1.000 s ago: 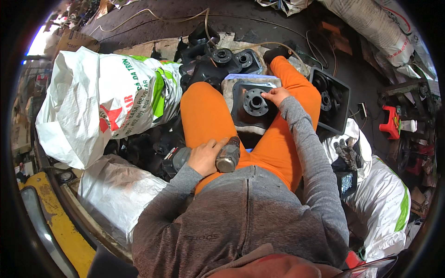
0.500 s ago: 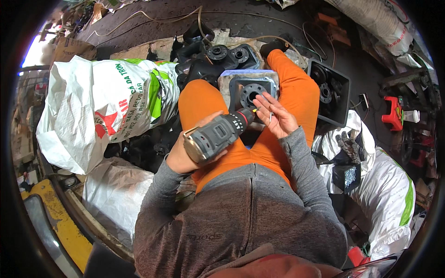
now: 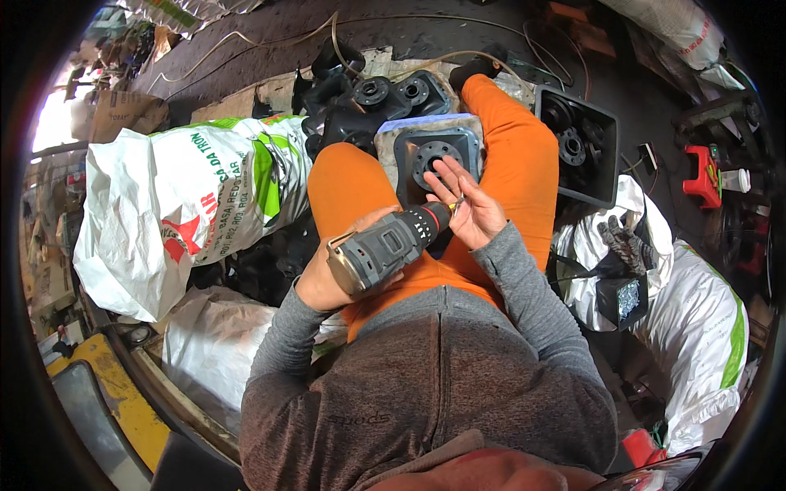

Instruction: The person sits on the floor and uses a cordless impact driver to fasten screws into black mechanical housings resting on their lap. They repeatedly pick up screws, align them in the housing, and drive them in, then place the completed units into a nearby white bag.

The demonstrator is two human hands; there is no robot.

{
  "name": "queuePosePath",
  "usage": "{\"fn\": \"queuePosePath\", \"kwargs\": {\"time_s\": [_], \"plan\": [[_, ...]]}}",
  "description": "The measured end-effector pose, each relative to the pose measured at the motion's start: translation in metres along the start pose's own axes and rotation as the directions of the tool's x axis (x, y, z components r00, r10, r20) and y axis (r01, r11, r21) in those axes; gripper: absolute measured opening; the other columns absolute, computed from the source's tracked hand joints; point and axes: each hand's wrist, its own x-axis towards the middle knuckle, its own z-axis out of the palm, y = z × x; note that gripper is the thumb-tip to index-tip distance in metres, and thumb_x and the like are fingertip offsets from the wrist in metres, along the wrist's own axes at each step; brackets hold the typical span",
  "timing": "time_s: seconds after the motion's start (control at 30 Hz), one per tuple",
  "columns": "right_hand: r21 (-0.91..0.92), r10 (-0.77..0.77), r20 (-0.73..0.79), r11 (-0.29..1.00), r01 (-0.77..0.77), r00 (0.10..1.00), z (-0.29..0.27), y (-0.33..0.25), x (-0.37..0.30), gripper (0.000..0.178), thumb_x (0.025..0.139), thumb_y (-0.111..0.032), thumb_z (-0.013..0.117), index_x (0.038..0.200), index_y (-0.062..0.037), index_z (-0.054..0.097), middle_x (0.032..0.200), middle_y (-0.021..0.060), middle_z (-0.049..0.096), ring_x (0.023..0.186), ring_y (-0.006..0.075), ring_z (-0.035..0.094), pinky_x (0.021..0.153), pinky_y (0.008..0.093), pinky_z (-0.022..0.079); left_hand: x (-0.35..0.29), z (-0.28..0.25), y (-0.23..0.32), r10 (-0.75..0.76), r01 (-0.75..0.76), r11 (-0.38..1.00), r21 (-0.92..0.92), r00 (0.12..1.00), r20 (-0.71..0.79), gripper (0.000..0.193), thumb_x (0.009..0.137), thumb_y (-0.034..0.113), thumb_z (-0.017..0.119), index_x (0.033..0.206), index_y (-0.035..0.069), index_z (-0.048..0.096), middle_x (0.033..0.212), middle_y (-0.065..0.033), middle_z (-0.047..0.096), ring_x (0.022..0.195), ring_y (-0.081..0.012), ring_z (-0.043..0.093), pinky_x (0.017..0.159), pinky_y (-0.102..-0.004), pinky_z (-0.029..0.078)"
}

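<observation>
Cordless drill [image 3: 381, 248] gripped in left hand [image 3: 323, 277] on near side of black flanged housing [image 3: 426, 153]; right hand [image 3: 472, 213] spread palm-up. Bit [image 3: 453, 208] best kept motionless near fingers [image 3: 449, 179].

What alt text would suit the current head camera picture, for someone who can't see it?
A person's left hand holds a dark power drill, its tip close to the open right hand. Between the knees of their orange trousers sits a black part with a round flange; a white sack stands out at left.
</observation>
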Motion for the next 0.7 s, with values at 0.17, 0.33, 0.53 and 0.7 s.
{"fn": "queuePosePath", "kwargs": {"time_s": [0.17,0.33,0.53,0.7], "plan": [[0.082,-0.004,-0.039,0.997,0.007,0.999,0.004,0.006,0.002,0.041,0.102,-0.022,0.041,0.14,-0.0063,0.039,0.141,0.0105,0.046,0.133,0.0268,0.043,0.105,0.0448,0.043,-0.001,0.003,-0.001,0.005,-0.004,0.997,0.076,1.0,-0.012,0.07,0.072,0.016,0.082,0.132,0.002,0.05,0.127,-0.0144,0.058,0.112,-0.0239,0.059,0.097,-0.0338,0.046],[0.059,0.004,-0.131,0.998,0.004,0.991,0.005,0.009,0.001,0.037,0.103,-0.024,0.041,0.134,-0.0048,0.044,0.135,0.0114,0.052,0.13,0.0264,0.047,0.104,0.045,0.045,-0.002,0.003,0.001,0.019,-0.016,0.999,0.044,0.998,-0.067,0.075,0.072,0.02,0.083,0.135,0.002,0.047,0.119,-0.012,0.064,0.101,-0.0219,0.066,0.091,-0.0315,0.051],[0.003,-0.003,-0.274,1.0,0.004,0.962,0.014,0.017,0.003,0.036,0.103,-0.023,0.039,0.134,-0.0043,0.045,0.134,0.011,0.054,0.128,0.0258,0.049,0.102,0.0421,0.047,-0.002,-0.001,0.012,-0.097,0.095,0.994,0.057,0.995,0.031,0.065,0.073,0.01,0.076,0.133,0.002,0.05,0.13,-0.0169,0.057,0.106,-0.0258,0.065,0.091,-0.0332,0.051],[0.06,0.008,-0.195,0.998,0.004,0.981,0.001,0.023,0.008,0.044,0.101,-0.029,0.048,0.137,-0.0061,0.042,0.131,0.0093,0.053,0.119,0.0209,0.054,0.091,0.0341,0.052,0.006,-0.005,-0.002,-0.107,0.101,0.991,0.09,0.993,0.056,0.058,0.074,0.011,0.074,0.128,0.002,0.055,0.128,-0.0174,0.058,0.108,-0.0277,0.064,0.091,-0.034,0.051]]}}
